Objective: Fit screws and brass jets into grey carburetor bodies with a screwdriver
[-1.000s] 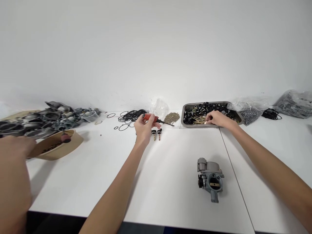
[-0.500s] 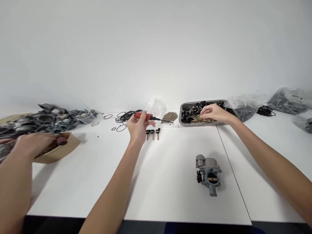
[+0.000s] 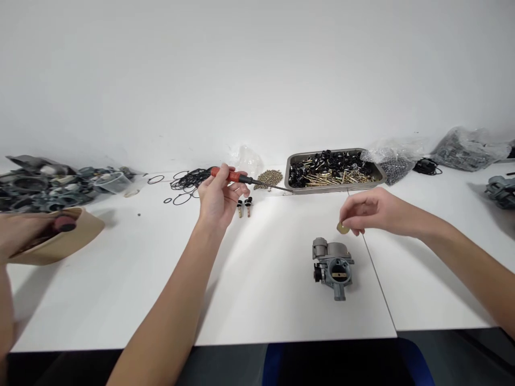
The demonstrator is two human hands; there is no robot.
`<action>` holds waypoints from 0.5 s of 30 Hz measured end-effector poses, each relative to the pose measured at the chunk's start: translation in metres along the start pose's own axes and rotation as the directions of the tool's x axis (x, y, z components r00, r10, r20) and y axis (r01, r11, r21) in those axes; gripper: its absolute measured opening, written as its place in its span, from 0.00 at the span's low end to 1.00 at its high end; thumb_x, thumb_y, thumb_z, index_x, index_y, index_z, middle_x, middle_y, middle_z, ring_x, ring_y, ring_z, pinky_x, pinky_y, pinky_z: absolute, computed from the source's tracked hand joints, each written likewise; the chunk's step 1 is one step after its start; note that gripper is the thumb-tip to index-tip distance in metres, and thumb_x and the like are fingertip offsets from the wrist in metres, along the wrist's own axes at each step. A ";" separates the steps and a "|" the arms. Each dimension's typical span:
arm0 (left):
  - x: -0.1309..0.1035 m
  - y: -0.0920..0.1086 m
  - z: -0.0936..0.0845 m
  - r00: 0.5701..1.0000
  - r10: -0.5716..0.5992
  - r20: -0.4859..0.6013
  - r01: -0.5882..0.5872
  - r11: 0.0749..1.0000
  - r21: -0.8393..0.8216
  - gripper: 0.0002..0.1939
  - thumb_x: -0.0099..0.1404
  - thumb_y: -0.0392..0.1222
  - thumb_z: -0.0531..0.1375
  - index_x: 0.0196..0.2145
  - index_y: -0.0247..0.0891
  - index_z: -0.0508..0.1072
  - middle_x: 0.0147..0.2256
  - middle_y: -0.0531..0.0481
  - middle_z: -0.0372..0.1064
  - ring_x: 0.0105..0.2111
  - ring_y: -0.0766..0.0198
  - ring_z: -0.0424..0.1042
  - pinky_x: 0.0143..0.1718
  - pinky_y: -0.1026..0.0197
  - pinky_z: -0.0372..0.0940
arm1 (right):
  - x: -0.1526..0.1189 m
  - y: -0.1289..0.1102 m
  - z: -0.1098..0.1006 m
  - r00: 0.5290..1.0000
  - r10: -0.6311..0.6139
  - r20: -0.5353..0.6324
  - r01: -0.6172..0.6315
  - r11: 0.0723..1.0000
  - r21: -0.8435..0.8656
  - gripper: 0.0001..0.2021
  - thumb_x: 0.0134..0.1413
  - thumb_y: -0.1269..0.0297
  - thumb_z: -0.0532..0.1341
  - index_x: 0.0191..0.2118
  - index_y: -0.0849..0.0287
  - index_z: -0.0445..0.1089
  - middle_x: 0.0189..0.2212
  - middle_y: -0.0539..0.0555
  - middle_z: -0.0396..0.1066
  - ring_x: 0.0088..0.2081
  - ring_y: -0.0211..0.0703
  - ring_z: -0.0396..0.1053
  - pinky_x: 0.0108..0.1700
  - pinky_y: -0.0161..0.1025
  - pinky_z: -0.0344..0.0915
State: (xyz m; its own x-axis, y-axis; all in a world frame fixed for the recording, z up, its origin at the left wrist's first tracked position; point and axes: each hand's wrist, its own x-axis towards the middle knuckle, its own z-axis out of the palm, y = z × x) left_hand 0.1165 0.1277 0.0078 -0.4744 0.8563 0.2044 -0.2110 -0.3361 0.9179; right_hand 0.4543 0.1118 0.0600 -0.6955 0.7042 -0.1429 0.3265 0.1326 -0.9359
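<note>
A screwdriver (image 3: pixel 231 176) with a red and black handle lies in my left hand (image 3: pixel 219 198), which is closed round it; its shaft points right. Between thumb and fingers, my right hand (image 3: pixel 368 214) pinches a small round brass disc (image 3: pixel 343 228). Just below that hand, a grey metal carburetor (image 3: pixel 333 265) rests on the white table, with a brass plate across its open bore. Small black-topped brass shafts (image 3: pixel 248 207) stand beside my left hand, partly hidden by it. Behind the carburetor is a metal tray (image 3: pixel 322 189) full of black and brass parts.
Brass screws (image 3: pixel 269 178) lie piled near black rubber rings (image 3: pixel 189 179). At left, another person's hand (image 3: pixel 24 230) reaches into a beige container (image 3: pixel 86 236) before a heap of grey metal parts (image 3: pixel 48 185). Plastic bags of parts (image 3: pixel 469 150) and another carburetor (image 3: pixel 501 190) are at right.
My right hand has left the tray and come nearer the carburetor, carrying the brass disc. My left hand still holds the screwdriver. The view has shifted slightly.
</note>
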 end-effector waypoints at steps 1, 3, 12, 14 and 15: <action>-0.002 0.000 0.002 1.000 -0.009 0.009 0.009 1.000 -0.003 0.19 0.62 0.54 0.67 0.30 0.36 0.70 0.29 0.46 0.75 0.18 0.69 0.68 0.20 0.63 0.68 | -0.004 0.000 0.005 0.999 0.016 0.029 -0.016 1.000 0.014 0.12 0.52 0.56 0.69 0.35 0.60 0.76 0.31 0.54 0.77 0.29 0.39 0.71 0.33 0.39 0.68; -0.004 -0.001 0.005 0.999 -0.025 0.024 0.026 1.000 -0.012 0.18 0.63 0.54 0.67 0.30 0.35 0.70 0.29 0.47 0.74 0.18 0.69 0.68 0.20 0.64 0.68 | -0.012 0.001 0.012 0.995 0.045 0.085 -0.048 0.999 0.024 0.10 0.55 0.57 0.68 0.37 0.59 0.77 0.31 0.53 0.76 0.29 0.39 0.72 0.33 0.40 0.70; -0.007 -0.003 0.009 0.998 -0.046 0.051 0.046 0.999 -0.004 0.19 0.63 0.53 0.67 0.30 0.35 0.70 0.28 0.47 0.74 0.18 0.71 0.69 0.18 0.67 0.67 | -0.017 0.001 0.019 0.980 0.088 0.181 -0.065 0.989 -0.131 0.11 0.58 0.55 0.65 0.42 0.51 0.82 0.38 0.55 0.76 0.32 0.41 0.73 0.33 0.41 0.71; -0.007 -0.004 0.010 0.998 -0.048 0.047 0.047 0.999 0.010 0.19 0.63 0.54 0.67 0.30 0.35 0.70 0.28 0.47 0.74 0.18 0.71 0.67 0.18 0.67 0.67 | -0.016 0.000 0.022 0.978 0.112 0.177 -0.092 0.988 -0.122 0.10 0.56 0.56 0.67 0.41 0.53 0.82 0.34 0.54 0.77 0.31 0.42 0.74 0.32 0.40 0.71; -0.008 -0.004 0.010 0.998 -0.051 0.047 0.051 0.999 0.012 0.19 0.63 0.54 0.67 0.30 0.35 0.70 0.28 0.48 0.74 0.18 0.71 0.67 0.18 0.67 0.67 | -0.015 -0.001 0.024 0.977 0.119 0.175 -0.100 0.988 -0.116 0.10 0.55 0.57 0.68 0.40 0.53 0.81 0.32 0.53 0.78 0.30 0.42 0.74 0.32 0.40 0.71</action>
State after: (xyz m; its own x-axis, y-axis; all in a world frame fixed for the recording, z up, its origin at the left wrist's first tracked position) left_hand 0.1297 0.1266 0.0060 -0.4220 0.8899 0.1731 -0.2242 -0.2875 0.9312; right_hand 0.4489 0.0844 0.0555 -0.7527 0.5821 -0.3076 0.4662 0.1415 -0.8733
